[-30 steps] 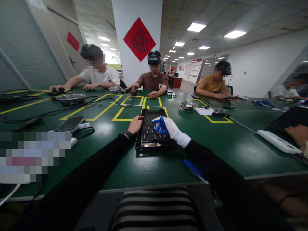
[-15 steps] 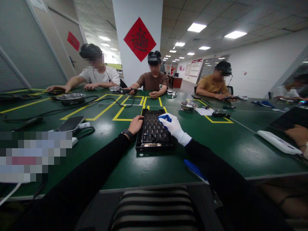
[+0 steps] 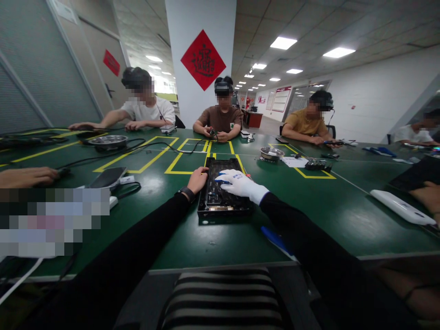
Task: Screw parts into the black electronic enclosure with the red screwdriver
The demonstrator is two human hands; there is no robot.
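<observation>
A black rectangular tray-like device (image 3: 225, 211) lies on the green table in front of me, its inside dark with small parts near the front end. My left hand (image 3: 198, 179), bare with a dark wristband, holds the device's left edge. Over its right half is my right hand (image 3: 238, 184), in a white glove with blue on the palm side; its fingers are spread flat above the inner surface, and contact is hard to tell. A blue and white item (image 3: 277, 240), perhaps another glove, lies by my right forearm.
Metal bowls (image 3: 108, 141) (image 3: 271, 154) stand at left and right. A dark phone-like slab (image 3: 107, 177), cables, a white device (image 3: 401, 207) and black parts (image 3: 318, 164) lie around. Several people sit across; a person's hand (image 3: 29, 177) rests at the left.
My right hand has gone from a closed grip to spread fingers over the device. Another person's hand has entered at the left. The view has shifted slightly.
</observation>
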